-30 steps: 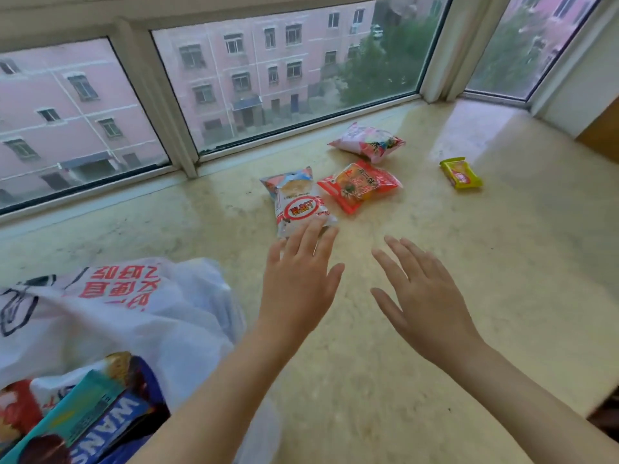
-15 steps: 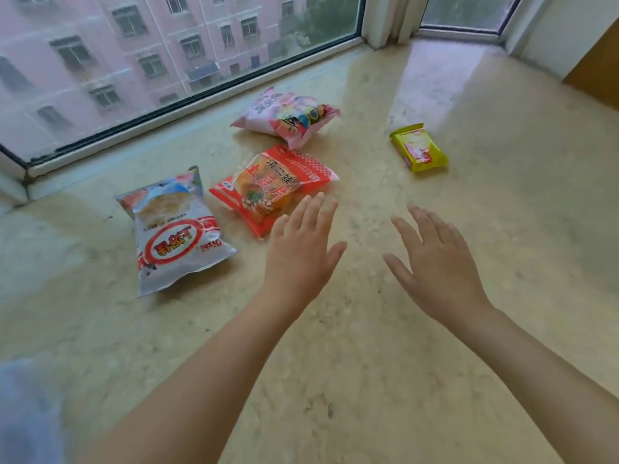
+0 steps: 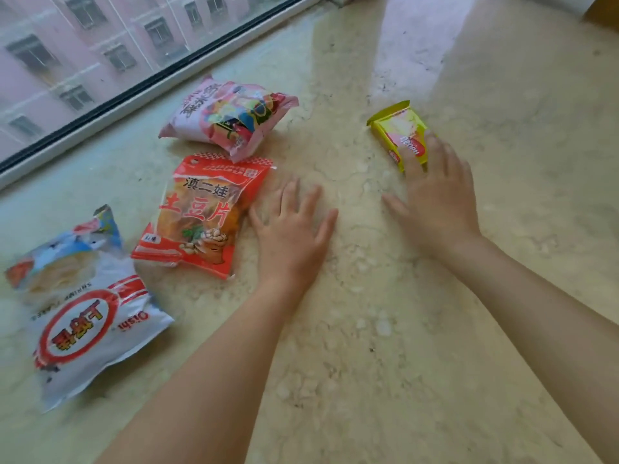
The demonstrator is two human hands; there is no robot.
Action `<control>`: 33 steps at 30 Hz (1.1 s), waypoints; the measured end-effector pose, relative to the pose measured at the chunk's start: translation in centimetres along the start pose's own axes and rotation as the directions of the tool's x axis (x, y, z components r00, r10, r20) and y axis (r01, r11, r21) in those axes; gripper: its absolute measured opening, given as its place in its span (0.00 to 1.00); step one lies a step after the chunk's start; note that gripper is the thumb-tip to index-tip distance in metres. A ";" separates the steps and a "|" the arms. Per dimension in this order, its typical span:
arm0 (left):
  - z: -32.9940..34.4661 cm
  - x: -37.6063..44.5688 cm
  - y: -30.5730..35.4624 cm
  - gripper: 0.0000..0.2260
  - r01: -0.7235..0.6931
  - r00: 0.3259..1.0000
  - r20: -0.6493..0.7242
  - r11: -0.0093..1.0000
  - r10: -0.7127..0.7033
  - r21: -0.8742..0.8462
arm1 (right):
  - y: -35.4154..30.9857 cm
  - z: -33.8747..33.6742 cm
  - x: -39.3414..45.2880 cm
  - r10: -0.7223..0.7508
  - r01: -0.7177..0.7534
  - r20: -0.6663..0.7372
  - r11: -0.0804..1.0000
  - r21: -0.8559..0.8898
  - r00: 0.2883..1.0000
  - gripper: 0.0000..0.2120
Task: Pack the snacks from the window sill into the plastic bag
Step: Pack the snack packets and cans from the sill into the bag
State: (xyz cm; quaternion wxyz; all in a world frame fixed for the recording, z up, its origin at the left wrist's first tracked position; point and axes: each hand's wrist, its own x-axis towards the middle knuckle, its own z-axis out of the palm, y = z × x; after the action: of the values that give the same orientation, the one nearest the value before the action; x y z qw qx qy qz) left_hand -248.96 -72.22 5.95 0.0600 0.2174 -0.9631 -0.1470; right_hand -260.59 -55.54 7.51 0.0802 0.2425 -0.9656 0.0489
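Note:
Several snack packs lie on the marble window sill (image 3: pixel 368 346). A white Oishi bag (image 3: pixel 83 313) is at the lower left, a red potato-chip bag (image 3: pixel 204 212) lies in the middle, and a pink bag (image 3: pixel 231 118) rests behind it. A small yellow pack (image 3: pixel 398 132) lies to the right. My left hand (image 3: pixel 291 229) hovers flat, fingers apart, just right of the red bag. My right hand (image 3: pixel 435 199) is spread with its fingertips over the near end of the yellow pack, not closed on it. The plastic bag is out of view.
The window glass and its frame (image 3: pixel 100 112) run along the far left edge of the sill. A wall corner (image 3: pixel 603 11) stands at the top right. Bare marble stretches to the right and toward me.
The view has moved forward and to the right, so the plastic bag left the frame. Both hands reached further out; the right hand's fingertips now lie over the yellow pack.

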 end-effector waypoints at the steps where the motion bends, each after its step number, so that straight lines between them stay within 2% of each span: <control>1: 0.0 -0.1 0.0 0.22 0.003 1.000 0.001 1.000 -0.003 -0.012 | -0.1 0.2 0.7 0.014 -0.014 0.010 1.000 0.007 1.000 0.33; 7: 0.0 -0.1 -0.2 0.22 0.004 1.000 0.005 1.000 -0.004 -0.020 | -0.5 0.7 4.2 0.157 -0.165 0.089 0.982 0.089 0.984 0.32; 11: 0.1 -0.1 -0.3 0.22 -0.006 1.000 -0.006 1.000 0.006 -0.029 | -1.4 0.6 4.9 0.218 -0.224 0.049 0.958 0.178 0.975 0.27; 18: 0.8 0.0 -0.4 0.22 -0.017 0.998 -0.067 1.000 0.017 -0.003 | -4.9 0.0 5.9 0.279 -0.305 0.122 0.872 0.383 0.952 0.31; 22: 0.9 0.0 -0.2 0.21 -0.032 0.994 -0.106 0.999 0.028 -0.043 | -7.8 0.2 4.6 0.220 -0.220 0.062 0.834 0.506 0.974 0.29; 26: 0.6 -0.2 -0.5 0.15 -0.035 0.978 -0.211 0.985 -0.002 -0.171 | -9.6 1.5 1.1 0.202 -0.105 -0.111 0.816 0.568 0.973 0.27; 29: 0.0 -0.4 -0.6 0.10 -0.119 0.953 -0.301 0.940 0.019 -0.319 | -10.3 2.3 -0.6 0.164 -0.027 -0.208 0.844 0.536 0.964 0.27; 31: -0.8 -0.7 -0.8 0.11 -0.142 0.940 -0.340 0.892 -0.014 -0.429 | -10.7 2.3 -0.9 0.107 0.024 -0.242 0.876 0.482 0.964 0.28; 33: -2.0 -0.7 -1.6 0.14 -0.172 0.907 -0.418 0.873 -0.040 -0.457 | -10.9 2.4 -1.1 0.014 0.094 -0.258 0.911 0.401 0.966 0.27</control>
State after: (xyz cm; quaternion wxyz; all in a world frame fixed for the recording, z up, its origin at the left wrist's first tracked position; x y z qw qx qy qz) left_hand -247.37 -73.80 7.32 0.3206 0.1879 -0.8674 -0.3310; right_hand -254.75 -64.97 5.59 0.1519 0.2654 -0.9101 0.2795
